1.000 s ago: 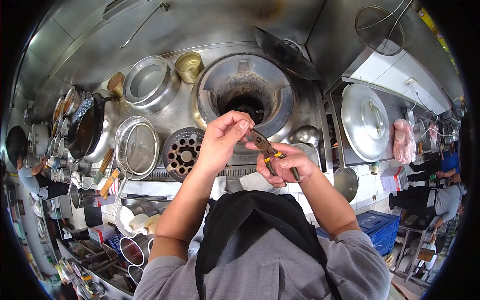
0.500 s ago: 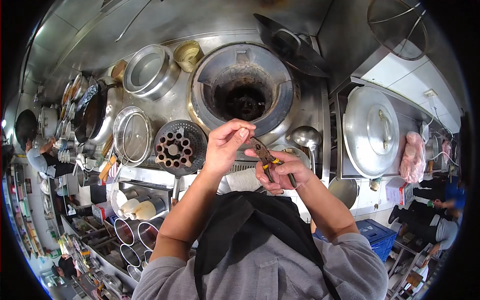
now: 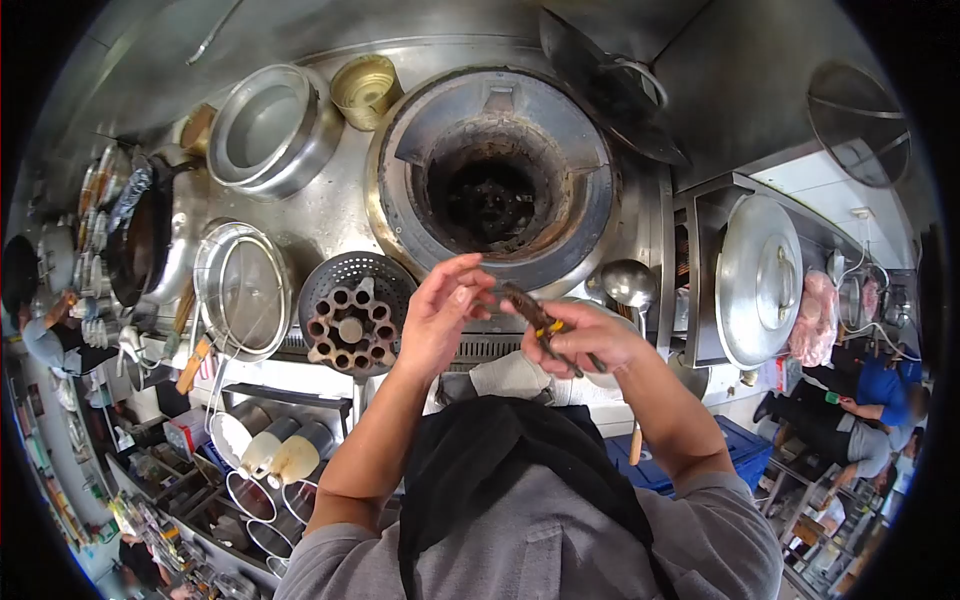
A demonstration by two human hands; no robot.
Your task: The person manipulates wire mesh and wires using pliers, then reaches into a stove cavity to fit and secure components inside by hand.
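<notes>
My right hand (image 3: 598, 342) is wrapped round a pair of pliers (image 3: 530, 308) with black and yellow handles. Their dark, rusty jaws point up and left toward my left hand (image 3: 446, 315). That hand is raised just left of the jaws, its fingers loosely bent and apart, and no held object can be made out in it. Both hands are above the front edge of a round wok burner (image 3: 385, 200) with a sooty, dark pit. Left of my left hand, a rusty burner head with a ring of tubes (image 3: 350, 330) rests on a perforated ladle (image 3: 325, 280).
A wok (image 3: 610, 95) leans behind the burner. Metal pots (image 3: 262, 130), a brass-coloured can (image 3: 366, 90) and a wire strainer (image 3: 240, 290) stand on the left. A ladle (image 3: 630, 284) and a large lid (image 3: 757, 280) are on the right. Other people (image 3: 875, 400) are farther off.
My left hand's pinched fingers have loosened and moved slightly left, away from the plier jaws. The right hand has shifted slightly right with the pliers. The camera view has shifted too.
</notes>
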